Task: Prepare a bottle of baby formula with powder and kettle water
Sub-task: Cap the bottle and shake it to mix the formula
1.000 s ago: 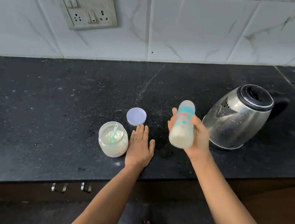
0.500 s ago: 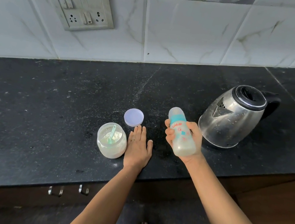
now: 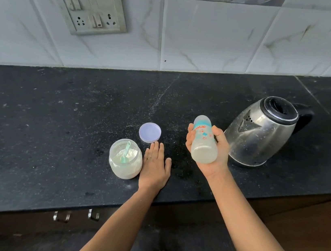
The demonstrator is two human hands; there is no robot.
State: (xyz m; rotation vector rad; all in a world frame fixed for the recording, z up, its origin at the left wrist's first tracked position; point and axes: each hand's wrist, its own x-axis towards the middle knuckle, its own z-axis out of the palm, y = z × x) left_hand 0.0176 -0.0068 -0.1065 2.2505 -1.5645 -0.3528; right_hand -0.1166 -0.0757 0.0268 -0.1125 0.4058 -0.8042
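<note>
My right hand (image 3: 215,153) grips a capped baby bottle (image 3: 204,140) with milky liquid in it, held tilted above the black counter (image 3: 53,131), its cap leaning away to the left. My left hand (image 3: 155,166) lies flat on the counter, fingers together, empty. Touching its left side stands an open jar of white powder (image 3: 124,159) with a teal scoop (image 3: 125,151) stuck in it. The jar's round lid (image 3: 149,132) lies just beyond my left fingertips. A steel kettle (image 3: 263,131) with a black lid stands right of the bottle.
A white tiled wall with a switch and socket panel (image 3: 89,7) rises behind the counter. The counter's front edge runs just below my left wrist, with drawer handles (image 3: 75,214) under it.
My right hand has been moving the bottle, which stood more upright a second ago and now leans with its base toward me. My left hand has stayed flat beside the jar.
</note>
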